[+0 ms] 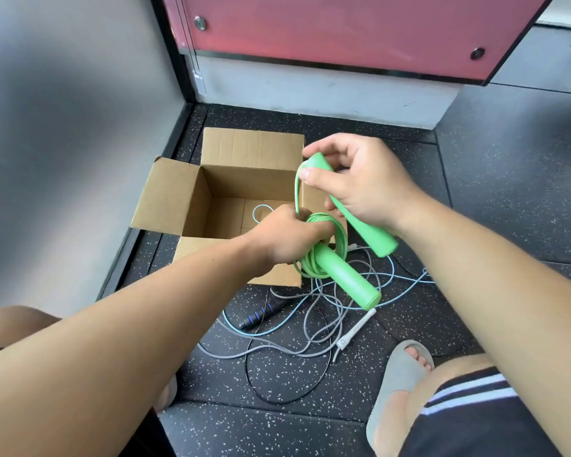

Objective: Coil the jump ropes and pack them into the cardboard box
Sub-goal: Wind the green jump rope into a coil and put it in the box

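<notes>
Both hands grip the bright green jump rope, mostly coiled.

Black speckled rubber floor bears an open brown cardboard box beside tangled grey and pale-blue jump ropes.

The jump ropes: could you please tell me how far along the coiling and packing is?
Done: a light blue loop already shows inside the cardboard box. In hand: the green rope's coil is gripped by the left hand, while the right hand holds its second handle. Left: tangled grey and blue ropes and a black-and-blue handle lie loose on the floor.
</notes>
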